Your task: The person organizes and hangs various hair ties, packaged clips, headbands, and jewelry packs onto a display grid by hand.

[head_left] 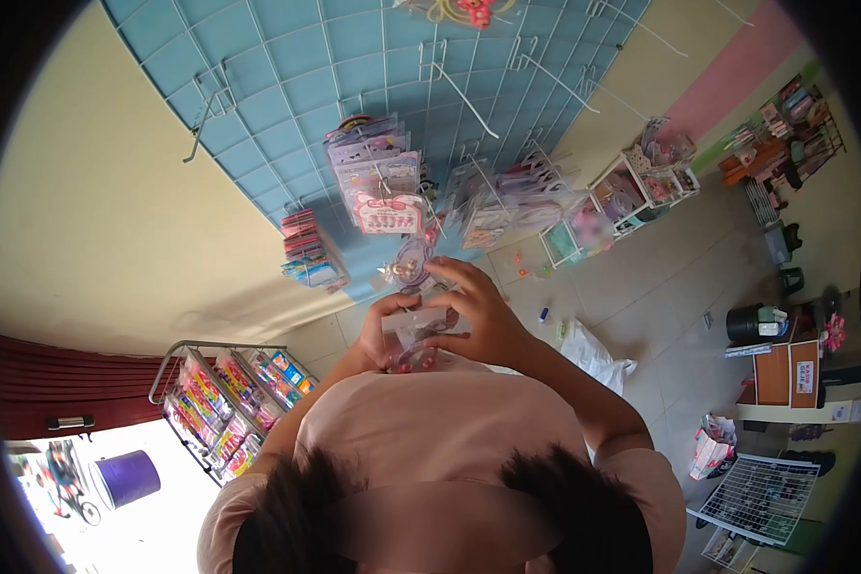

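My left hand (376,332) is closed on the side of a clear plastic packet (407,335) in front of my chest. Small reddish pieces show near the packet's lower end; their kind is too small to make out. My right hand (475,308) pinches the packet from the other side, its thumb across the front and its index finger stretched towards the wall. Just beyond my fingers is a packaged purple round accessory (413,260), overlapping the right fingertips in this view. Above it, carded packs (388,212) hang from a hook.
A blue wall with a white wire grid (287,105) carries bare hooks (459,100) and more packets (517,196). At lower left stands a rack of colourful packs (230,407). A white plastic bag (591,359) lies on the floor, near a white shelf (631,196).
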### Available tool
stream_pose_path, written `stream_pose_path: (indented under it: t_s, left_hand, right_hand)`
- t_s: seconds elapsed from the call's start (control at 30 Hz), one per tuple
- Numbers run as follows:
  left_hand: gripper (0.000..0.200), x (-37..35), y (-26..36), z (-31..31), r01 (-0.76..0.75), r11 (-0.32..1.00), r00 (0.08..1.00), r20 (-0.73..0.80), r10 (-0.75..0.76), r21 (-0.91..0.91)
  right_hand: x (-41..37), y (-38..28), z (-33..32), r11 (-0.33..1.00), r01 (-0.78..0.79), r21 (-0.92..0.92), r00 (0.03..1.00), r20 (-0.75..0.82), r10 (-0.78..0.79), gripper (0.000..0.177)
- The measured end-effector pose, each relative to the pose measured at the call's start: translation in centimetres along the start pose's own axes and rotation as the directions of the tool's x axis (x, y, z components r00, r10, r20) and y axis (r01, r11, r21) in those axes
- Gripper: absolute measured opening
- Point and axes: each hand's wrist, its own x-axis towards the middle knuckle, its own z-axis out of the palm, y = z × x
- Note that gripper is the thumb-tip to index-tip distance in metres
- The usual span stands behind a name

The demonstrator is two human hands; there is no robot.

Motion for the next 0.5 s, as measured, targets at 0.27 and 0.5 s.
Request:
stream_pose_path:
  t_s: [0.27, 0.5]
  left_hand:
    - [0.053, 0.1, -0.7, 1.8, -0.26, 0.965, 0.963, 0.081, 0.257, 0.023]
    - [0.05, 0.7, -1.2, 1.1, -0.104, 0.995, 0.976, 0.191, 0.101, 0.008]
  right_hand:
    - [3.9, -1.3, -6.1, 0.701, -0.02, 0.713, 0.92, -0.262, 0.292, 0.017]
    - [13.1, -5.1, -16.3, 0.905, 0.197, 0.378, 0.604, -0.774, 0.192, 0.018]
